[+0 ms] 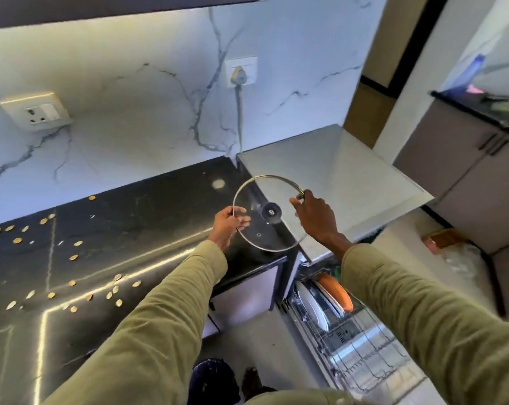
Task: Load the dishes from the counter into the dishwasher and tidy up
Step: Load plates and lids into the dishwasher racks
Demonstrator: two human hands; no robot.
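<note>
Peel scraps (72,283) litter the black counter (148,229) on my left. My left hand (227,226) pinches the glass lid (269,213) by its left rim, my right hand (314,214) its right rim, held in air over the counter's end, above the open dishwasher rack (352,340).

Plugged wall socket (241,72) above seed-strewn counter (107,229)

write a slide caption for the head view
Both hands hold a glass lid by its rim above the open dishwasher rack.

The dishwasher rack (361,343) runs off the bottom edge. Things on the far counter (481,109) are too blurry to tell.
</note>
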